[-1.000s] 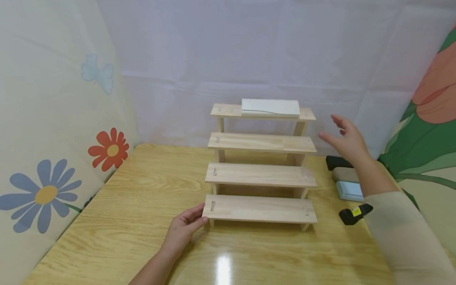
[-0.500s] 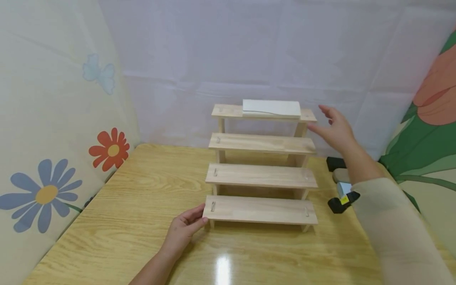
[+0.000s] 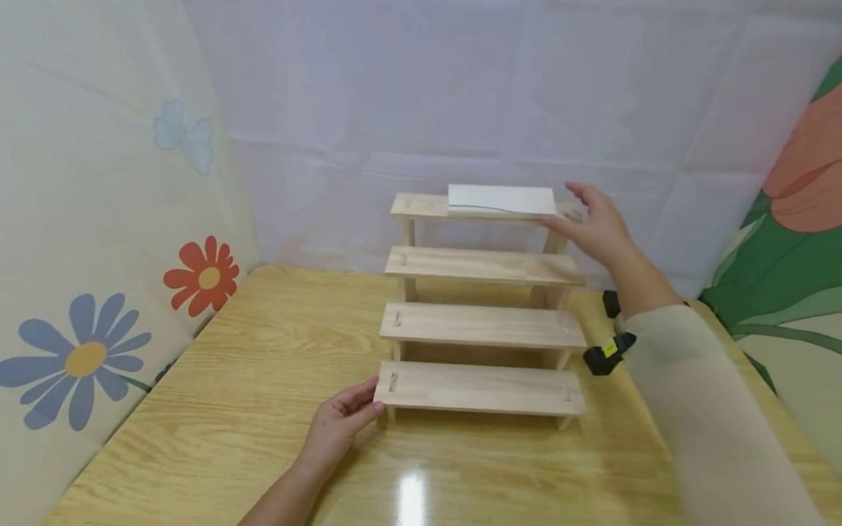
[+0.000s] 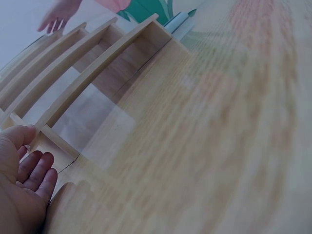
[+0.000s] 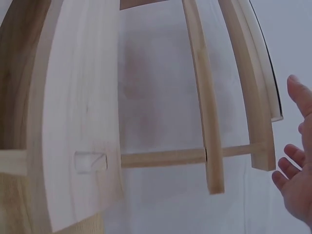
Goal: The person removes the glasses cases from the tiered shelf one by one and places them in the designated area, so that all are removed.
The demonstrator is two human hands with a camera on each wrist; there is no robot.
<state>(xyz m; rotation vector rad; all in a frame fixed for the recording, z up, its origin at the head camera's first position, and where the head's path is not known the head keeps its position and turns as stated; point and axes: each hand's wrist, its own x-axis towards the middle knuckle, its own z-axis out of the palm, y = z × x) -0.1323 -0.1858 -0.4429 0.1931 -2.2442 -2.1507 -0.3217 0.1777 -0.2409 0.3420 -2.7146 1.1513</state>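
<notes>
A four-step wooden display rack [image 3: 483, 387] stands on the table. On its top step lies a flat white case [image 3: 500, 199] with a curved flap line. My left hand [image 3: 335, 427] holds the left end of the lowest step, thumb at the front corner and index finger at the side. In the left wrist view its other fingers [image 4: 36, 173] hang loosely below the step. My right hand [image 3: 601, 226] is at the right end of the top step, thumb and fingers spread apart beside the white case. In the right wrist view a gap shows between that hand and the case.
A black object [image 3: 611, 303] lies on the table at right, behind my right forearm. A light blue case [image 4: 179, 22] shows beyond the rack in the left wrist view. A black wrist camera [image 3: 608, 354] hangs beneath my right wrist. A white cloth [image 3: 329, 146] closes the back.
My right hand has moved left and slightly up toward the white case, and its forearm now covers the things at right. My left hand, the rack and the case have stayed put.
</notes>
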